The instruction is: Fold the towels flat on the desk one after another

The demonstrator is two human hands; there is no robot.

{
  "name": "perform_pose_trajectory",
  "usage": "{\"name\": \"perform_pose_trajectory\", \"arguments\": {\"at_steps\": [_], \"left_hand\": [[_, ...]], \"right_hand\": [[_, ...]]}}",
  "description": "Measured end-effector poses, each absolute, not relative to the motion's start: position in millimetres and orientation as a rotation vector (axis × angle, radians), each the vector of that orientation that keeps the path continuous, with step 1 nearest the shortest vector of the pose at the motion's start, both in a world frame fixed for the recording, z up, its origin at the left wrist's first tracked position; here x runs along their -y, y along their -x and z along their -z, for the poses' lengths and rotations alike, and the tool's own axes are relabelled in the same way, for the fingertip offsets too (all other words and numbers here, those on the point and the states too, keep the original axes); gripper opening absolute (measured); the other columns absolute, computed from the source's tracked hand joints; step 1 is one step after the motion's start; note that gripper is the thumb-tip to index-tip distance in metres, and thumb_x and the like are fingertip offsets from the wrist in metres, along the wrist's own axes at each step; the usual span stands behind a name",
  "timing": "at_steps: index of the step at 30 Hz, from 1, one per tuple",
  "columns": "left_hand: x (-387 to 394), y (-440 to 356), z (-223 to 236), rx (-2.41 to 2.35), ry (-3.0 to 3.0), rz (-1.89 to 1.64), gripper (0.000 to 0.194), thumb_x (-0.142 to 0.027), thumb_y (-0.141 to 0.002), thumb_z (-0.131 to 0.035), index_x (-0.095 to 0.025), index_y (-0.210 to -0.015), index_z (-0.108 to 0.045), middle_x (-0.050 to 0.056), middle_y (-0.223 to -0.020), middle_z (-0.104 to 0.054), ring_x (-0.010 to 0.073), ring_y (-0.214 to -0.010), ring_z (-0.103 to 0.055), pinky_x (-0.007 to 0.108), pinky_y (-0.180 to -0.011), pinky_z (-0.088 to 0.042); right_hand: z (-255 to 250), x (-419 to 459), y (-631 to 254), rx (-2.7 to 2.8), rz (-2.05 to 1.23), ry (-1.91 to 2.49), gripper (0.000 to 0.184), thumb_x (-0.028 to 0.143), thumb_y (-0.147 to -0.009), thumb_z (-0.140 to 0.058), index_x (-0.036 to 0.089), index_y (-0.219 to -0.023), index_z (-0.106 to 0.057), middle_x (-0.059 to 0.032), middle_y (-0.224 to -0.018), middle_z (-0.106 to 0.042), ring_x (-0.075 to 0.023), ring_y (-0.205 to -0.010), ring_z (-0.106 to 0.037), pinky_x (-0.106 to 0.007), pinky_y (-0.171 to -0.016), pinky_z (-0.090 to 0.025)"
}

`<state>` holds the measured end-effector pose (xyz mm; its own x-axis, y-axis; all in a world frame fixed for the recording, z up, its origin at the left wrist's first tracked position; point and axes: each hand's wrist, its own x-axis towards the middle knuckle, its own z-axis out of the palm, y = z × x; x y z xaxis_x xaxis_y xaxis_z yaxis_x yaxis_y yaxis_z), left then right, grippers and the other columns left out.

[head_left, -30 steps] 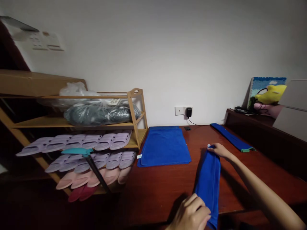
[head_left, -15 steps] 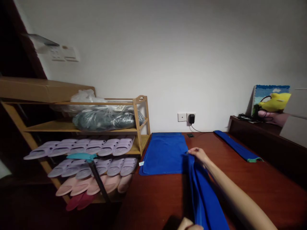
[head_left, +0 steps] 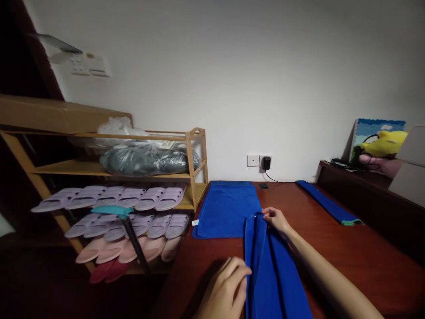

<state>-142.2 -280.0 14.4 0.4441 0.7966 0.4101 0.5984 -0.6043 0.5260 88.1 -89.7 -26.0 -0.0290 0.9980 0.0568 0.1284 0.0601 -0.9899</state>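
Note:
A long blue cloth (head_left: 275,274) lies in loose lengthwise folds on the reddish-brown tabletop (head_left: 361,270), running down past the lower edge of view. My right hand (head_left: 276,220) pinches its far end with thumb and fingertips. At the cloth's left edge, nearer to me, my left hand (head_left: 227,285) is closed with its fingertips on the border. Just beyond the far end, a flat folded blue cloth (head_left: 226,208) with a white tag (head_left: 195,223) rests on the table; the held cloth overlaps its lower right corner.
Another narrow folded blue cloth (head_left: 327,201) with a green edge lies at the right. A wooden rack (head_left: 195,168) with several slippers (head_left: 171,197) stands left, a teal-topped pole (head_left: 113,210) before it. A raised dark ledge (head_left: 361,186) borders the right; a black plug (head_left: 266,163) sits in the wall.
My left hand has come up from the bottom edge to the cloth's left border. The held cloth has shifted left and spread wider, while my right hand keeps its pinch.

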Motion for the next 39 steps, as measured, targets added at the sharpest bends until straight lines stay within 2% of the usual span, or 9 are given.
{"name": "perform_pose_trajectory", "arguments": {"at_steps": [5, 12, 17, 20, 26, 30, 34, 37, 39], "left_hand": [[188.2, 122.6, -36.5, -1.462, -2.564, -0.632, 0.025, -0.014, -0.087, -0.042, -0.022, -0.101, -0.061, 0.006, -0.106, -0.059, 0.0231, -0.102, -0.053, 0.038, -0.091, -0.038], [99.7, 97.6, 15.3, -1.707, -2.334, -0.638, 0.022, -0.028, -0.081, -0.061, -0.019, -0.1, -0.061, 0.009, -0.106, -0.06, 0.0275, -0.106, -0.053, 0.04, -0.088, -0.039], [92.7, 90.2, 31.0, -1.695, -2.275, -0.824, 0.014, -0.018, -0.077, -0.065, -0.02, -0.09, -0.061, 0.005, -0.103, -0.059, 0.0228, -0.102, -0.053, 0.034, -0.086, -0.038], [93.2, 89.9, 30.7, -1.641, -2.248, -0.925, 0.008, -0.015, -0.078, -0.063, -0.02, -0.084, -0.059, 0.001, -0.087, -0.06, 0.0168, -0.088, -0.056, 0.027, -0.079, -0.039], [91.9, 89.7, 35.7, -1.575, -2.183, -0.984, 0.004, -0.019, -0.085, -0.056, -0.02, -0.087, -0.059, -0.007, -0.058, -0.05, 0.0113, -0.058, -0.051, 0.021, -0.058, -0.033], [93.0, 89.1, 39.0, -1.584, -2.165, -0.988, 0.006, -0.021, -0.086, -0.055, -0.021, -0.089, -0.061, -0.007, -0.057, -0.049, 0.0114, -0.057, -0.05, 0.021, -0.056, -0.03], [97.1, 88.8, 36.0, -1.577, -2.17, -0.984, 0.009, -0.023, -0.087, -0.053, -0.021, -0.09, -0.062, -0.005, -0.059, -0.051, 0.0119, -0.058, -0.052, 0.021, -0.056, -0.03], [99.1, 88.5, 33.9, -1.546, -2.18, -0.985, 0.014, -0.024, -0.089, -0.051, -0.023, -0.099, -0.061, -0.005, -0.062, -0.053, 0.012, -0.061, -0.054, 0.02, -0.058, -0.032], [98.8, 87.6, 34.2, -1.524, -2.183, -0.986, 0.02, -0.026, -0.089, -0.051, -0.024, -0.107, -0.059, -0.005, -0.063, -0.054, 0.0121, -0.062, -0.055, 0.02, -0.06, -0.035]], "right_hand": [[36.2, 97.3, -83.2, 1.445, -0.972, 1.348, 0.026, 0.023, -0.059, -0.064, 0.02, -0.083, -0.056, 0.0047, -0.064, -0.055, -0.0104, -0.055, -0.052, -0.022, -0.052, -0.044], [33.5, 113.6, -79.0, 1.58, -0.827, 1.344, 0.041, 0.01, -0.052, -0.061, 0.021, -0.092, -0.058, 0.0055, -0.065, -0.056, -0.0126, -0.062, -0.053, -0.023, -0.061, -0.043], [27.5, 113.7, -115.7, 1.555, -0.77, 1.398, 0.032, 0.009, -0.053, -0.053, 0.02, -0.082, -0.061, 0.002, -0.071, -0.06, -0.014, -0.067, -0.054, -0.025, -0.066, -0.043], [24.9, 112.9, -146.2, 1.502, -0.793, 1.427, 0.025, 0.011, -0.052, -0.054, 0.019, -0.075, -0.06, 0.0001, -0.072, -0.062, -0.0144, -0.069, -0.056, -0.025, -0.067, -0.044], [25.0, 123.3, -196.2, 1.368, -0.929, 1.464, 0.026, 0.026, -0.062, -0.055, 0.019, -0.088, -0.055, -0.0028, -0.074, -0.065, -0.0149, -0.06, -0.06, -0.028, -0.056, -0.049], [32.4, 123.2, -226.4, 1.33, -0.854, 1.563, 0.027, 0.026, -0.063, -0.053, 0.019, -0.089, -0.056, -0.006, -0.083, -0.069, -0.0163, -0.068, -0.064, -0.027, -0.062, -0.05], [42.2, 115.6, -260.6, 1.352, -0.643, 1.75, 0.022, 0.019, -0.061, -0.049, 0.019, -0.081, -0.058, -0.0072, -0.082, -0.07, -0.0196, -0.074, -0.066, -0.027, -0.066, -0.049], [44.3, 111.5, -288.4, 1.37, -0.431, 1.889, 0.018, 0.018, -0.064, -0.048, 0.019, -0.076, -0.06, -0.0093, -0.083, -0.07, -0.0237, -0.086, -0.065, -0.03, -0.076, -0.046], [44.1, 111.1, -303.7, 1.38, -0.302, 1.95, 0.021, 0.022, -0.068, -0.045, 0.018, -0.083, -0.061, -0.0123, -0.091, -0.068, -0.0258, -0.093, -0.063, -0.032, -0.082, -0.043]]}}
